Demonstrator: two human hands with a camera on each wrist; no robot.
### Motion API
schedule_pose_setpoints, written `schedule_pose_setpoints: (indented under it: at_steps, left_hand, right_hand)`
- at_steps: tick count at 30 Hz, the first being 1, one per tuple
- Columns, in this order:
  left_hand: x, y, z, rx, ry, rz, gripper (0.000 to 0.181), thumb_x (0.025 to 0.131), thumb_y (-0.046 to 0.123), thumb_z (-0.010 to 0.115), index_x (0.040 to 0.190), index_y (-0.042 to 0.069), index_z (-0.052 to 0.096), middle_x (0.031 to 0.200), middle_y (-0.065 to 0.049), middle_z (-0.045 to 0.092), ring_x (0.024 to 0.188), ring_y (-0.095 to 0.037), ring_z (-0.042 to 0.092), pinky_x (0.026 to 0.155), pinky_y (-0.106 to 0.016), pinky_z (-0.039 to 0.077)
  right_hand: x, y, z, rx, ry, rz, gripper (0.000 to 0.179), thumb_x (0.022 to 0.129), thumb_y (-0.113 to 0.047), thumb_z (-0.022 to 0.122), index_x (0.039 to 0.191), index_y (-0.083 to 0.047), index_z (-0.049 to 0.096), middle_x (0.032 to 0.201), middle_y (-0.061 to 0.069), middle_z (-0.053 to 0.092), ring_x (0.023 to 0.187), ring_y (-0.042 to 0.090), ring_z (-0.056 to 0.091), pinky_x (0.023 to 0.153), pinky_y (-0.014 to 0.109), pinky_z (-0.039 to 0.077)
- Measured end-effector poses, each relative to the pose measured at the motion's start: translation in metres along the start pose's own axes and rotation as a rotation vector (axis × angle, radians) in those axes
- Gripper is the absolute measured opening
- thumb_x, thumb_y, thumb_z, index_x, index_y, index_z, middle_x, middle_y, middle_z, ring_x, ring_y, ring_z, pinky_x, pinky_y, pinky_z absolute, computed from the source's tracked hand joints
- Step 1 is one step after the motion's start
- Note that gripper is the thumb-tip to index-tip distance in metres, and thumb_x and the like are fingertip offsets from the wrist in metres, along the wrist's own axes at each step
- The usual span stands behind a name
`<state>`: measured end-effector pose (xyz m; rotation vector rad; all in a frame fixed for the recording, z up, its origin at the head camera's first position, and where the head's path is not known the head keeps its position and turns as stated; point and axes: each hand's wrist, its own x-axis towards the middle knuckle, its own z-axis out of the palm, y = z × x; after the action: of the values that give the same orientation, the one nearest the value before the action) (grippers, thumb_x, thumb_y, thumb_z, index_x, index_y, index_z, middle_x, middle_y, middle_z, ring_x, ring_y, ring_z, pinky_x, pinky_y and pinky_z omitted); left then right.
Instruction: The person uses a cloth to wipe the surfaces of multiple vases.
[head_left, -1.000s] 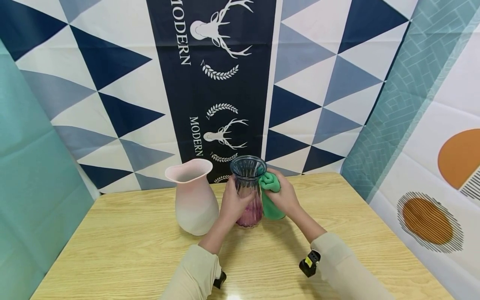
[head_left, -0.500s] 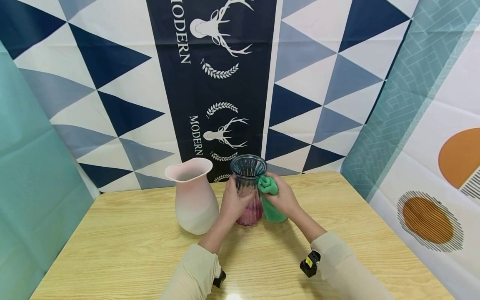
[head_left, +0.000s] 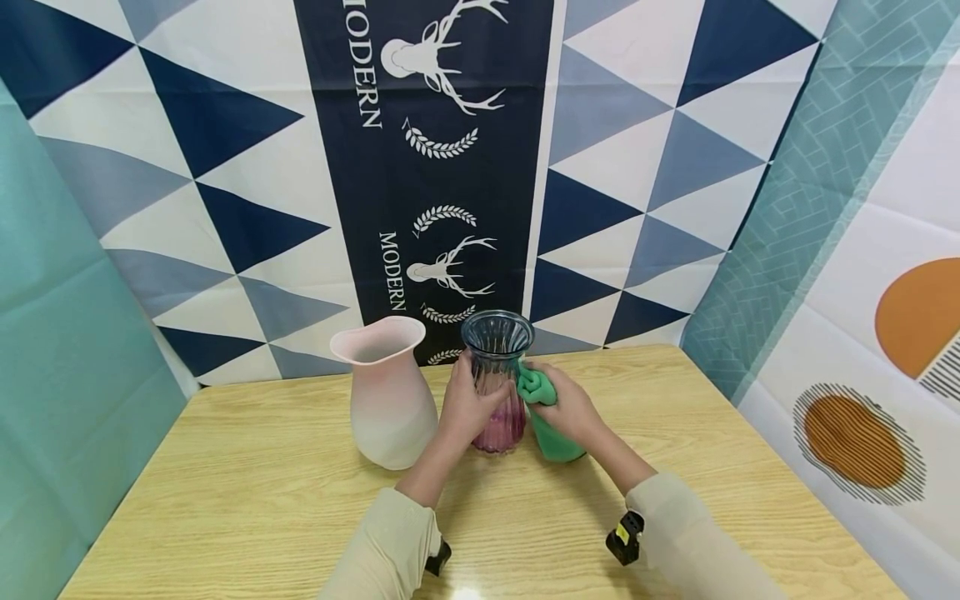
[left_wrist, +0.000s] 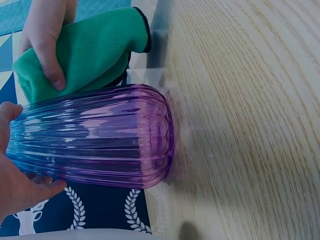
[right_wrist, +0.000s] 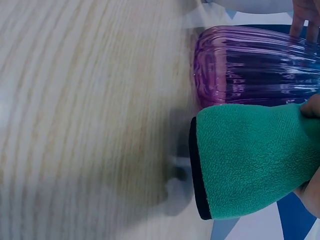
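A ribbed glass vase (head_left: 501,417), blue at its flared rim and purple-pink at the base, stands upright on the table. My left hand (head_left: 467,407) grips its side, thumb across the front and fingers round the left. On the vase's right side, my right hand (head_left: 564,404) holds a bunched green cloth (head_left: 537,387) against the glass, below the rim. The cloth's lower end, edged in black, hangs down beside the vase in the right wrist view. From the left wrist view, the right thumb presses the green cloth (left_wrist: 100,50) along the glass wall (left_wrist: 100,140).
A white ceramic vase (head_left: 393,408) with a pinkish, wavy rim stands just left of the left hand. The wooden table (head_left: 247,500) ends at a patterned cloth backdrop (head_left: 442,183) behind the vases. Teal and printed sheets hang at the sides.
My right hand has moved slightly down along the vase's right side with the green cloth, whose hanging end has swung toward the lower right. The left hand and both vases stay put.
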<state>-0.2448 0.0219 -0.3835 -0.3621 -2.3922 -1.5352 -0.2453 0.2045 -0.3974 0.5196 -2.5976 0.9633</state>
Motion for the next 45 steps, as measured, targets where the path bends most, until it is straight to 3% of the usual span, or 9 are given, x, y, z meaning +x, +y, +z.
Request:
schedule_pose_setpoints:
  at_steps: [16,24,29,36,45]
  left_hand:
    - [-0.001,0.0,0.001,0.0,0.004,-0.04,0.08,0.08,0.037,0.073,0.14,0.005,0.032,0.135,-0.017,0.045,0.128,-0.03,0.044,0.107,-0.046,0.038]
    - [-0.001,0.001,0.002,-0.017,0.019,-0.035,0.083,0.078,0.037,0.074,0.14,0.004,0.031,0.136,-0.017,0.044,0.129,-0.031,0.043,0.107,-0.047,0.037]
    - [-0.001,0.001,0.004,-0.016,0.021,-0.037,0.084,0.079,0.036,0.074,0.142,0.004,0.028,0.137,-0.018,0.042,0.13,-0.031,0.042,0.108,-0.047,0.036]
    - [-0.002,0.001,0.007,0.017,0.071,-0.007,0.084,0.078,0.036,0.075,0.139,-0.002,0.031,0.134,-0.02,0.034,0.124,-0.034,0.044,0.107,-0.047,0.037]
    - [0.0,0.002,0.007,-0.002,0.079,0.005,0.075,0.078,0.027,0.076,0.135,-0.001,0.036,0.127,-0.018,0.038,0.119,-0.032,0.046,0.104,-0.046,0.04]
  right_hand:
    - [-0.008,0.008,0.004,-0.151,-0.19,0.065,0.057,0.078,-0.004,0.07,0.131,-0.01,0.05,0.121,0.015,0.059,0.108,0.03,0.057,0.088,0.05,0.048]
    - [-0.011,0.01,0.008,-0.283,-0.234,0.061,0.055,0.078,-0.008,0.071,0.129,-0.013,0.051,0.113,0.015,0.061,0.099,0.028,0.06,0.08,0.047,0.051]
    - [-0.013,0.011,0.008,-0.311,-0.242,0.07,0.054,0.078,-0.009,0.072,0.128,-0.015,0.053,0.108,0.014,0.062,0.092,0.027,0.061,0.073,0.046,0.051]
    - [-0.011,0.012,0.003,-0.183,-0.196,0.097,0.053,0.079,-0.007,0.069,0.129,-0.013,0.052,0.116,0.014,0.061,0.102,0.029,0.059,0.083,0.048,0.049]
    - [-0.003,0.005,-0.008,0.014,-0.015,0.046,0.053,0.081,-0.008,0.068,0.131,-0.012,0.051,0.126,0.016,0.058,0.114,0.035,0.056,0.091,0.053,0.046]
